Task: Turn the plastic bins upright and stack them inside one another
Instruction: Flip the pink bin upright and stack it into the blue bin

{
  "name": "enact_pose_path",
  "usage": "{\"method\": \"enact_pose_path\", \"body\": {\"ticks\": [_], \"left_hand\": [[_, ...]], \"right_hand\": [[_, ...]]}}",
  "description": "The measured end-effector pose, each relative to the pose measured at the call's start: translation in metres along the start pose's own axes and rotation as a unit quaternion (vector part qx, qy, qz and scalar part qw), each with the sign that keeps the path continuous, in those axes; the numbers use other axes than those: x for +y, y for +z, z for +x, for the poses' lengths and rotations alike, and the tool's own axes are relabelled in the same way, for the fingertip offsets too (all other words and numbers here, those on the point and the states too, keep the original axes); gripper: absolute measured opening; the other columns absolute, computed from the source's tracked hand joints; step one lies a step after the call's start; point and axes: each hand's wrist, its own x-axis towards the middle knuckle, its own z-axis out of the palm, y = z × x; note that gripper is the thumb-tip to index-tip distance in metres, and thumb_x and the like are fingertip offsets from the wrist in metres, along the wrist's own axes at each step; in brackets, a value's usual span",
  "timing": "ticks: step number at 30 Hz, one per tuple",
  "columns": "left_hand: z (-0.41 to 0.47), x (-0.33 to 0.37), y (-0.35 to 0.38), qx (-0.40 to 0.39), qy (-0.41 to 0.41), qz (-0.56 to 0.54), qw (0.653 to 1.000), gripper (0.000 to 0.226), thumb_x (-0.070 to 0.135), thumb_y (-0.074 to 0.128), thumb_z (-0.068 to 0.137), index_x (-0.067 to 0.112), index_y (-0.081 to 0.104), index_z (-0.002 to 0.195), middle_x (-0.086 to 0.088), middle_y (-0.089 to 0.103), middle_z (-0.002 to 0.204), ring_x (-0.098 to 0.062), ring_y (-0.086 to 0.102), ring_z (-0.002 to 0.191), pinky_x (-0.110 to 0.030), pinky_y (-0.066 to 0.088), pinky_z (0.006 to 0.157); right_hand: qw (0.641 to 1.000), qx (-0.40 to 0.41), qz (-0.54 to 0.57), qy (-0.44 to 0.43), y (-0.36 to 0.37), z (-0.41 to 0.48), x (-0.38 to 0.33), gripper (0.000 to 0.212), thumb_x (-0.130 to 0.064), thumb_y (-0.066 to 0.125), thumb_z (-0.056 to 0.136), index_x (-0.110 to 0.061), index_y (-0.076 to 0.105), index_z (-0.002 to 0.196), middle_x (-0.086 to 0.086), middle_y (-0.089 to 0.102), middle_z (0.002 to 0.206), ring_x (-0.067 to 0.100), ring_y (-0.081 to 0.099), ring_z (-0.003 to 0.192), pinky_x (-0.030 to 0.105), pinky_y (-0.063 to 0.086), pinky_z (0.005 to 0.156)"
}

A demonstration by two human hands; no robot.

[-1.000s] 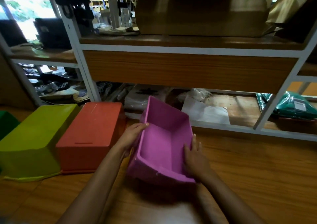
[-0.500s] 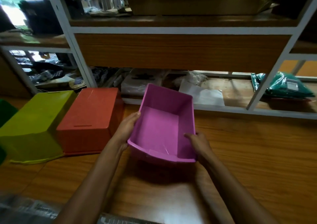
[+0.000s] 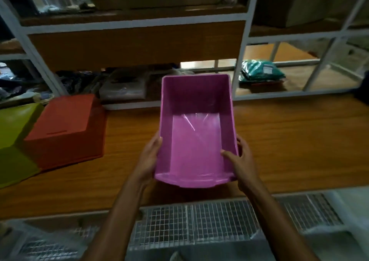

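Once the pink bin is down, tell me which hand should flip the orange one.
Probably the left hand. The orange bin lies upside down on the table on that side of the pink bin; the right hand would have to cross over.

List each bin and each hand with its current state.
pink bin: upright, open side up, empty, held at both sides
orange bin: upside down on the wooden surface
yellow-green bin: upside down, beside the orange one
left hand: gripping the pink bin's left wall
right hand: gripping its right wall

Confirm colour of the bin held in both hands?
Pink bin, open side up; head view shows it.
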Motion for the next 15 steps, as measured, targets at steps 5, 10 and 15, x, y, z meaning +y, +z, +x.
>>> {"method": "enact_pose_path", "body": {"ticks": [5,10,15], "left_hand": [[-0.043,-0.017,0.079,-0.052,0.031,0.036,0.998,0.045,0.032,0.038,0.105,0.035,0.038,0.151,-0.004,0.066,0.129,-0.024,0.072,0.106,-0.046,0.061,0.081],[-0.062,-0.034,0.153,-0.124,0.039,0.048,0.99,0.045,0.035,0.035,0.106,0.029,0.038,0.151,-0.002,0.068,0.124,-0.017,0.074,0.1,-0.033,0.061,0.071],[-0.061,-0.045,0.225,-0.174,0.061,0.115,0.976,0.049,0.04,0.049,0.099,0.029,0.042,0.146,0.008,0.067,0.116,-0.008,0.073,0.092,-0.021,0.059,0.063]], "right_hand": [[0.994,0.106,-0.007,-0.039,-0.079,-0.066,0.013,0.056,-0.009,0.065,0.092,-0.026,0.045,0.141,-0.017,0.059,0.11,0.009,0.064,0.1,0.05,0.057,0.092],[0.978,0.197,-0.022,-0.064,-0.151,-0.113,0.018,0.056,-0.007,0.066,0.091,-0.028,0.048,0.14,-0.005,0.065,0.118,0.017,0.067,0.105,0.042,0.058,0.089],[0.945,0.283,-0.136,-0.095,-0.206,-0.141,0.025,0.066,-0.011,0.074,0.087,-0.016,0.046,0.146,-0.008,0.059,0.123,0.008,0.06,0.103,0.004,0.046,0.084]]}}
